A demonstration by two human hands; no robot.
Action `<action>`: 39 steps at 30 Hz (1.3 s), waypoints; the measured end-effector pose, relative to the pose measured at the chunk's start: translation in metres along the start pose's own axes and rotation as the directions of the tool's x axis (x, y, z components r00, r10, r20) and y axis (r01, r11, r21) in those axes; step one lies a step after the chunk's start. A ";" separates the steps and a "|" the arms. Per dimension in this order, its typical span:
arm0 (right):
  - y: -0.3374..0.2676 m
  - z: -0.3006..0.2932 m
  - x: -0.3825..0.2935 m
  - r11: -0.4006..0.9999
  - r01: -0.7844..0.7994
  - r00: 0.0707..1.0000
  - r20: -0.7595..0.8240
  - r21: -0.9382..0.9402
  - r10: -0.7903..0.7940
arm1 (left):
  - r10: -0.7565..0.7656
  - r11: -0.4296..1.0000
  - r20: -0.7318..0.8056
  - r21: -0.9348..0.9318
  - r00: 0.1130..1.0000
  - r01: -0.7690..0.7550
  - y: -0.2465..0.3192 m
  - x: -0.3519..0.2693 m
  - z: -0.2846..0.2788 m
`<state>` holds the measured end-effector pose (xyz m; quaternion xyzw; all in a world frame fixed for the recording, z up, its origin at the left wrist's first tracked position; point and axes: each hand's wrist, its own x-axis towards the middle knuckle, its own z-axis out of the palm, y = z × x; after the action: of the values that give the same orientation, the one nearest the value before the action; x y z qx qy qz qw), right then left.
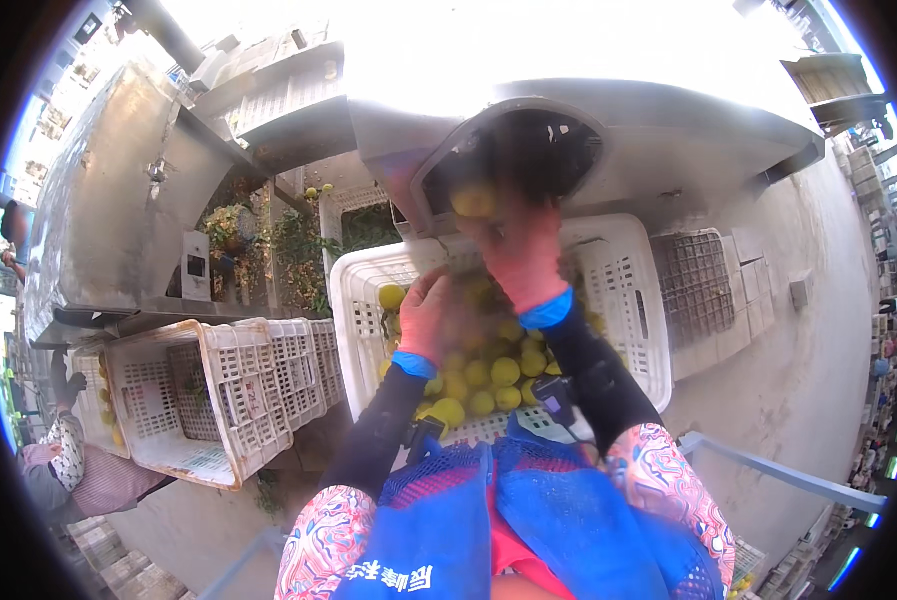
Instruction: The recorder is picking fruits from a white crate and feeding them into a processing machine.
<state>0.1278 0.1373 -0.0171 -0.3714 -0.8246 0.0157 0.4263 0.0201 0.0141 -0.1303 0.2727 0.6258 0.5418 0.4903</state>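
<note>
In front of me stands a white plastic crate (647,337) with yellow-green citrus fruits (505,371) inside. My right hand (525,251), in a pinkish glove with a blue cuff, reaches to the mouth of a dark oval opening (527,142) in a metal machine. A yellow fruit (474,201) is at its fingertips, blurred, so whether the hand grips it is unclear. Over the crate's left part is my left hand (423,319), gloved alike, its fingers pointing toward the far rim; what lies between them cannot be made out.
Empty-looking white crates (250,397) lie in a row on the left. Beyond them another person (92,472) is at work. A metal machine housing (111,195) stands at upper left, with leafy cuttings (295,247) beside it. A blue-grey rail (778,472) runs at lower right.
</note>
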 end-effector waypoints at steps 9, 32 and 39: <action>0.006 -0.002 -0.038 0.950 0.021 0.997 0.060 0.313 -0.042 | -0.306 -0.160 0.231 0.944 0.924 -0.289 -0.139 0.053 -0.026; -0.008 -0.041 -0.035 0.949 -0.260 0.957 0.179 0.179 0.229 | -0.391 0.178 0.167 0.979 0.905 -0.104 -0.046 0.040 -0.006; -0.003 -0.010 -0.011 0.982 -0.146 0.989 0.044 0.123 0.141 | -0.010 0.784 0.293 0.596 0.956 -0.174 0.016 0.001 -0.032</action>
<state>0.1370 0.1255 -0.0174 -0.4020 -0.8004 0.1048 0.4322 -0.0120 0.0056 -0.1180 0.5186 0.6797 0.2848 0.4336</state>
